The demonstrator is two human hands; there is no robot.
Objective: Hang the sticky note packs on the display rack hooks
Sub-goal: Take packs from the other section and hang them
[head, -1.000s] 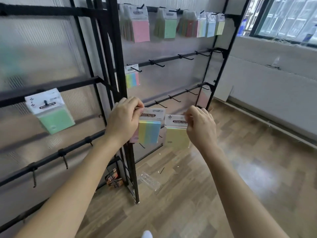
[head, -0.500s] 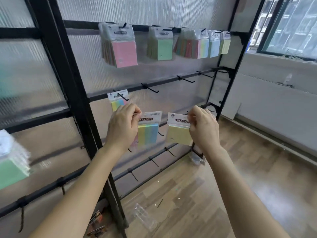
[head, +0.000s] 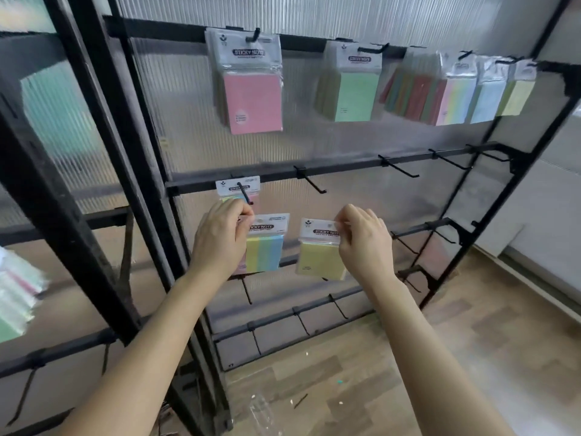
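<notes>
**Two more packs bound for the hooks, middle rail barely begun**

At the far left edge, blurred packs (head: 15,297) are hanging on a neighbouring panel. Moving right, past the black uprights of the display rack (head: 345,166), a person's left hand (head: 221,237) is holding a striped sticky note pack (head: 265,251) by its header card. Its fingers (head: 242,212) are clamped together on the card's top left corner, just below the tip of a hook (head: 245,195) on the middle rail. That hook is already carrying one small pack (head: 226,186).

Beside the striped pack and apart from it, a yellow sticky note pack (head: 317,256) is dangling from the right hand (head: 364,243), whose fingers (head: 345,215) are pinching the card's upper right corner. Both packs are hanging free in the air in front of the rack, on no hook yet.

Further right, the middle rail's other hooks (head: 311,181) are standing bare, and those on the rails below appear to be bare too. Along the top rail, a pink stack (head: 251,99), a green stack (head: 353,92) and a crowded run of mixed colours (head: 418,96) are filling every hook in view.

Judging by this, the top row is looking finished and the middle row is holding a single pack. The two packs in hand, and whatever is meant for the lower rows, are remaining to be hung
</notes>
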